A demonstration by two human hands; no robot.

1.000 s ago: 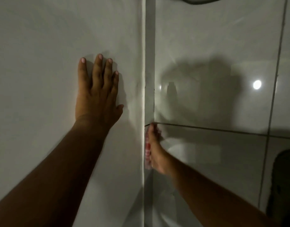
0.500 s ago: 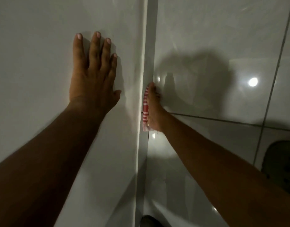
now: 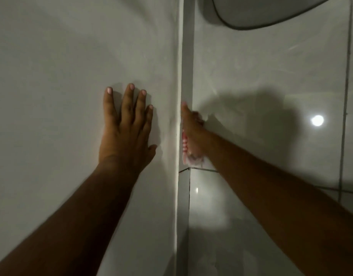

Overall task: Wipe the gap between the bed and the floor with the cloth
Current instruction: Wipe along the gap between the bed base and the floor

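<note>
The bed (image 3: 62, 66) fills the left half of the view as a smooth pale surface. Its right edge meets a narrow gap (image 3: 187, 62) that runs top to bottom beside the glossy tiled floor (image 3: 261, 62). My left hand (image 3: 127, 126) lies flat on the bed with fingers spread, holding nothing. My right hand (image 3: 192, 129) is down at the gap, pressing a red-and-white striped cloth (image 3: 186, 150) against the bed's edge. Most of the cloth is hidden under that hand.
A pale rounded object with a dark rim (image 3: 271, 10) lies on the floor at the top right. Dark grout lines (image 3: 344, 116) cross the tiles. A lamp's reflection (image 3: 317, 120) shines on the floor at the right.
My right hand has slid the cloth forward along the gap, past the tile joint. The left hand has stayed flat on the bed while the view shifted.
</note>
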